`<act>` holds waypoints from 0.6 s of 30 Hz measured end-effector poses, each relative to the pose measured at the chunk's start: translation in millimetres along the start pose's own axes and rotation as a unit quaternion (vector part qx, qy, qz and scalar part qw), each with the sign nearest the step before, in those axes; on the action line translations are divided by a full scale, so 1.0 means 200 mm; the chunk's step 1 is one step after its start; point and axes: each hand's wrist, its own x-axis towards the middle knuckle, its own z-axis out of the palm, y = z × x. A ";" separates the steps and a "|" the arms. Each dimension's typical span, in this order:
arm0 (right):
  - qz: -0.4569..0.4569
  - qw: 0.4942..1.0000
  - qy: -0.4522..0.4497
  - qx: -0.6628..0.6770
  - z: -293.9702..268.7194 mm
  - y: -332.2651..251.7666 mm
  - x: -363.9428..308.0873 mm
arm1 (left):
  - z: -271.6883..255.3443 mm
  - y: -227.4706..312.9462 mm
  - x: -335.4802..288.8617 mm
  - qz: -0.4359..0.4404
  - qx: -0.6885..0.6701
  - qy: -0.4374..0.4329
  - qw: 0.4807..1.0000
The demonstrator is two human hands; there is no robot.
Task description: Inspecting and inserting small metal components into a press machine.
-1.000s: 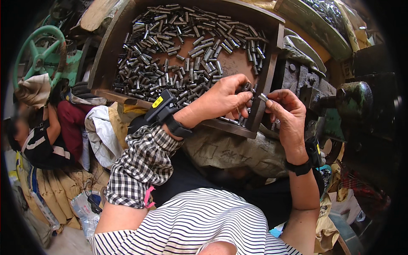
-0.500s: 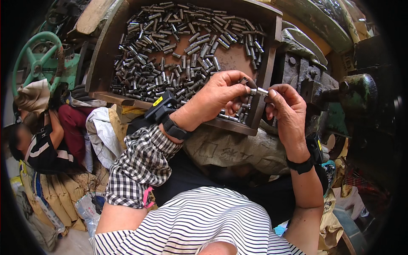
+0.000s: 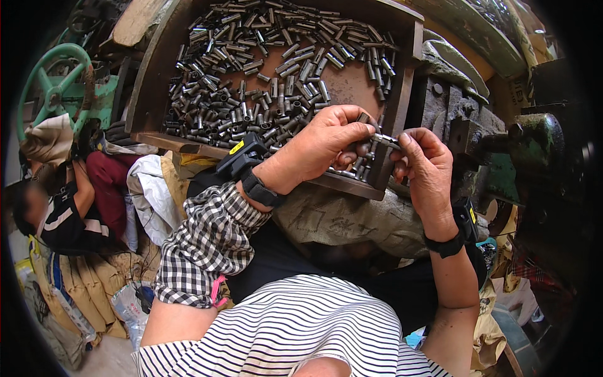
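My left hand is closed over the front right corner of a wooden tray. It pinches one end of a slim, shiny metal tube. A second, darker metal tube sticks up between its thumb and forefinger. The thumb and fingertips of my right hand are closed on the slim tube's other end, just outside the tray's right wall. Inside the tray lie many short metal tubes, heaped loosely. My left hand hides part of the pile, with a few tubes showing beneath it.
To the right stands a dark, greasy machine close to my right hand. A green handwheel is at far left, above a seated person. Grey sacking hangs under the tray, and brown sacks lie lower left.
The piece between my hands has turned slightly and looks slimmer and darker at its right end. Both hands stay in nearly the same place; the tray sits slightly further right in view.
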 end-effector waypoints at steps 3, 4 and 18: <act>-0.020 1.000 0.016 -0.003 0.02 0.00 -0.01 | 0.01 0.00 0.00 -0.009 -0.010 0.003 1.000; -0.035 0.999 0.021 -0.019 0.03 0.00 -0.02 | 0.02 0.00 -0.01 -0.017 -0.024 0.006 1.000; -0.074 0.994 0.056 -0.053 0.10 0.04 -0.07 | 0.08 -0.09 -0.06 0.061 0.113 0.063 0.990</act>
